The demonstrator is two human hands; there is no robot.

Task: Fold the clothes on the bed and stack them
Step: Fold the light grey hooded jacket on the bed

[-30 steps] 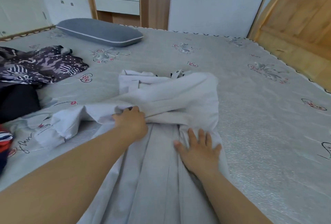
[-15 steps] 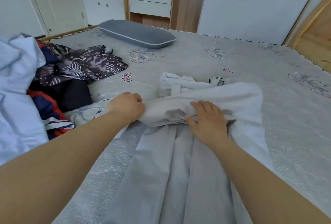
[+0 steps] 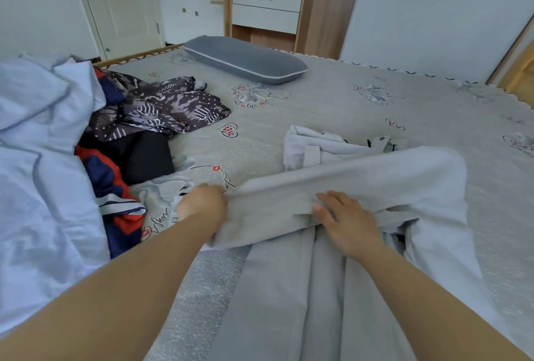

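The fingers of the left hand (image 3: pixel 202 204) curl round the left end of a folded band of the pale grey garment (image 3: pixel 332 193), gripping the cloth where it bunches. The right hand (image 3: pixel 346 219) lies on the same band a little to the right, its fingers (image 3: pixel 328 197) straight and slightly spread, pressing the fold flat with the thumb along the band's near edge. The band runs across the garment from left to right; below it the rest of the cloth runs in long pleats toward the near edge of the bed (image 3: pixel 375 106), between the two forearms. Above the band the garment's far end lies crumpled, with a small loop and dark trim showing.

To the left of the left hand, touching it or just beside it, lies a light printed cloth (image 3: pixel 161 187) on the bed. Farther left, a heap of unfolded clothes sits near the left edge: a dark patterned garment (image 3: pixel 170 106), a black garment (image 3: pixel 147 155), and a red and navy garment (image 3: pixel 112 187) with white stripes. A large pale blue fabric (image 3: pixel 37 158) covers the left edge in loose folds. A grey pillow (image 3: pixel 245 59) with white piping lies near the far edge of the bed. Behind it stands a wooden cabinet (image 3: pixel 265 5) with white drawers, and a white door (image 3: pixel 121 5) is to its left.
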